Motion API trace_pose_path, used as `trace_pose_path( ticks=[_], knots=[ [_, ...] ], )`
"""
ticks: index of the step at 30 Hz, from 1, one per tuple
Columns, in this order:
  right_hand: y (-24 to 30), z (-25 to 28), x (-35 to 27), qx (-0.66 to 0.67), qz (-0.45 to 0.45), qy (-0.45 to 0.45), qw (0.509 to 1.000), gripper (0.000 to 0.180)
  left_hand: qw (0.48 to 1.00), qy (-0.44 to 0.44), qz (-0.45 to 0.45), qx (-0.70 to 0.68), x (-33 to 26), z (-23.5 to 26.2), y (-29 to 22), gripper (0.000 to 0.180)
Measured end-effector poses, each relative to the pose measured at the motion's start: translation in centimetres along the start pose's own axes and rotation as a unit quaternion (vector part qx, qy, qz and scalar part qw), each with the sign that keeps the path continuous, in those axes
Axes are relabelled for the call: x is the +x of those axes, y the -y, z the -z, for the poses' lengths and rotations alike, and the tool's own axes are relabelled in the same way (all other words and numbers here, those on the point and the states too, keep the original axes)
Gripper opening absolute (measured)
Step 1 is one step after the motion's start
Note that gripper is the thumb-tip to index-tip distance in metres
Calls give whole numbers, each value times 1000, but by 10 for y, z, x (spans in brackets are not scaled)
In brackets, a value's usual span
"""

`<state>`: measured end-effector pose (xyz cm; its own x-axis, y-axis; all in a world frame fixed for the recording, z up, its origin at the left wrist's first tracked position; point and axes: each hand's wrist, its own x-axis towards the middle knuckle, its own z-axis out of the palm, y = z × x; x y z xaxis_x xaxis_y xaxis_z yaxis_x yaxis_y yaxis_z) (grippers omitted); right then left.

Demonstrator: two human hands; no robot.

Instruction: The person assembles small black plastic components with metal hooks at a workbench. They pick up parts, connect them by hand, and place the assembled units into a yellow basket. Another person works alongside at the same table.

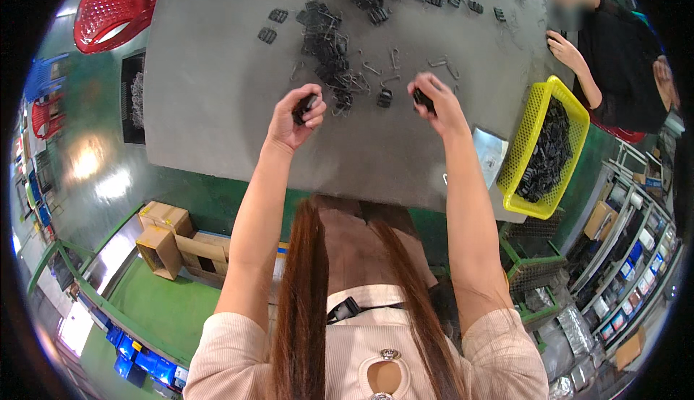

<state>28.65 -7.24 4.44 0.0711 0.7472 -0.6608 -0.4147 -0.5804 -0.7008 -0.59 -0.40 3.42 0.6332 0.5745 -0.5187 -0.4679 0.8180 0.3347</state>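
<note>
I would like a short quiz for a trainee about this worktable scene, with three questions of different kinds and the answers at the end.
1. True or false: the left hand and the right hand each hold a small black clip.
2. Where does the yellow basket stand? A) at the right edge of the grey table; B) on the floor; C) on the red chair.
3. Fill in: the loose pile of black clips lies just ____ the hands, farther up the table.

Key: 1 true; 2 A; 3 beyond.
</note>
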Motion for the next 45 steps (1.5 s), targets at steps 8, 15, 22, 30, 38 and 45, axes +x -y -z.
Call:
trace_pose_path(
  ticks=[8,15,22,30,38,45],
  knots=[
    [63,-67,121,-576,81,-239,778,49,788,-347,-235,451,45,18,-89,24],
    [51,-68,92,-47,23,31,998,24,598,-345,-259,676,70,40,-107,27],
    [66,-96,108,108,46,119,986,14,982,-93,-126,110,26,31,-138,16],
    [110,-183,181,-680,-14,-94,727,38,829,-224,-74,507,81,9,-185,20],
    [114,-189,164,-636,-12,-90,766,32,621,-193,-141,746,90,18,-173,38],
    [73,-104,107,-636,18,-167,753,21,877,-180,47,442,33,9,-145,37]
  ],
)
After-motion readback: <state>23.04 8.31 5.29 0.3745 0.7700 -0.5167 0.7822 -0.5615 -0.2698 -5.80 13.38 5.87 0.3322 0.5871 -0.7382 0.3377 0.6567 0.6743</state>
